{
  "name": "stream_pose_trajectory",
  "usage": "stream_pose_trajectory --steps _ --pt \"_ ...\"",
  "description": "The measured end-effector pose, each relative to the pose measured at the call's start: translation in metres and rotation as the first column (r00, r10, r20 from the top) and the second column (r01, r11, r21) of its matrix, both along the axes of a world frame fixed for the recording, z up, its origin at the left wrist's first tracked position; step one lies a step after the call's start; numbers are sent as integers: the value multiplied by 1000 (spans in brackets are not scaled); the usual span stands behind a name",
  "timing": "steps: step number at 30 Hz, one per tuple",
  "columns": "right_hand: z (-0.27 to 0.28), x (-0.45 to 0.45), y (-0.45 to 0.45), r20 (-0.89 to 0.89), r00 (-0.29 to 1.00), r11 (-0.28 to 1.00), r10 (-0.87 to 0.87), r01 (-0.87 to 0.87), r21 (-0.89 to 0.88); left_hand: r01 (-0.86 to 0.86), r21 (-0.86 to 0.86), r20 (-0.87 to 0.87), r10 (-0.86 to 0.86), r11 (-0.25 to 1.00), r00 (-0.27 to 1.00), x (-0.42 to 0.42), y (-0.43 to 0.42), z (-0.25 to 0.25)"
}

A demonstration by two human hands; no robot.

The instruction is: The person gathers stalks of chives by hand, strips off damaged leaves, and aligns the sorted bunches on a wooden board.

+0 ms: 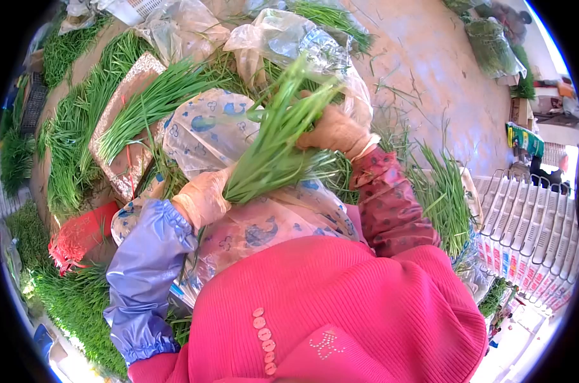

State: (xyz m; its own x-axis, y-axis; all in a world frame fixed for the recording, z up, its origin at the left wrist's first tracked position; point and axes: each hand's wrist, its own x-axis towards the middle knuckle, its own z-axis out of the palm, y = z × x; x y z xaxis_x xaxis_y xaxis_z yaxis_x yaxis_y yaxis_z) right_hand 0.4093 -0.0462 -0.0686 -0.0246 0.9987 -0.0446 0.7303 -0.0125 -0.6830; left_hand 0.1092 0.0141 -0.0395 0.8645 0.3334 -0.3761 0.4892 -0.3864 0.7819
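Observation:
A loose bunch of chives (270, 150), long and green, slants up across my lap, its tips smeared by motion. My left hand (205, 196), in a pale orange glove, is closed around its lower end. Higher up, on the right side of the bunch, my right hand (335, 132) in a tan glove is curled against the leaves; its fingertips are partly hidden. Under the bunch, a clear plastic apron (257, 233) with blue prints covers my lap. Another bundle of chives (152, 105) rests on a speckled board (105, 143) to the left.
Heaps of chives (72, 147) lie on the floor at left, with a red bundle of ties (82, 236) near them. Plastic bags (296, 41) stand in front. More greens (444, 204) and white plastic crates (525, 217) are on the right.

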Motion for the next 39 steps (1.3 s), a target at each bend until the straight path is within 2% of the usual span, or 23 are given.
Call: stream_pose_trajectory --steps 1,2,3,5,7,9,10,11,13,14,17,19,21,23,24,27,29,31,33,35,36,38,39 --pt "-7 -7 -1 -57 997 993 50 -44 106 -1 0 4 1 1000 1000 2 0 8" --pt "-16 -13 -3 183 983 954 -7 -48 294 12 53 -126 -5 999 992 4 0 13" --pt "-16 -15 -6 184 983 955 -3 -52 292 30 101 -255 -3 994 967 4 0 15" --pt "-18 -17 -14 -229 861 888 -454 417 -191 50 163 -276 -3 985 961 1 2 16" --pt "-50 -3 -23 -97 862 863 -498 481 -155 81 223 -294 -13 971 956 3 4 21" --pt "-118 33 -30 119 932 938 -344 335 84 147 237 -430 -31 960 902 9 8 38" --pt "-119 36 -35 49 926 904 -373 352 241 155 245 -451 -29 957 892 14 7 48" --pt "-118 42 -45 51 927 908 -370 350 232 152 236 -452 -30 960 891 14 5 47" --pt "-82 46 -54 21 897 894 -442 439 89 215 340 -404 -64 916 912 14 5 45" --pt "-101 62 -63 87 878 880 -471 474 -15 212 336 -403 -64 918 913 16 4 46" --pt "-87 78 -73 182 740 752 -648 660 -6 249 392 -423 -66 886 904 20 1 48" --pt "-76 100 -83 388 617 676 -685 737 21 276 467 -409 -71 840 910 15 1 46" --pt "-54 132 -94 332 558 472 -761 826 -308 273 458 -428 -60 846 902 11 2 45" --pt "-80 188 -123 506 626 440 -594 779 -447 265 450 -450 -39 853 892 10 2 48" --pt "-39 162 -121 655 641 585 -400 729 -356 282 461 -472 -37 841 881 12 1 51" --pt "16 142 -93 663 732 705 -160 554 -442 296 485 -488 -26 823 873 17 -1 52" --pt "53 111 -65 321 919 764 -227 373 -526 301 503 -479 -29 810 877 22 -2 52" --pt "81 56 -41 173 973 837 -152 220 -502 296 535 -463 -18 791 886 27 -3 50" --pt "73 19 -18 82 994 902 76 -34 -431 288 554 -443 -16 781 896 32 -4 48" --pt "54 -8 -3 15 991 914 133 -117 -387 269 570 -429 2 777 903 30 -7 46" --pt "45 -18 3 10 990 915 141 -126 -384 240 604 -396 25 760 918 28 -9 44" --pt "27 -32 9 -297 938 954 -182 96 -283 209 633 -372 57 745 926 21 -10 43" --pt "17 -31 9 -302 936 954 -178 89 -286 195 614 -398 86 765 914 17 -11 43"
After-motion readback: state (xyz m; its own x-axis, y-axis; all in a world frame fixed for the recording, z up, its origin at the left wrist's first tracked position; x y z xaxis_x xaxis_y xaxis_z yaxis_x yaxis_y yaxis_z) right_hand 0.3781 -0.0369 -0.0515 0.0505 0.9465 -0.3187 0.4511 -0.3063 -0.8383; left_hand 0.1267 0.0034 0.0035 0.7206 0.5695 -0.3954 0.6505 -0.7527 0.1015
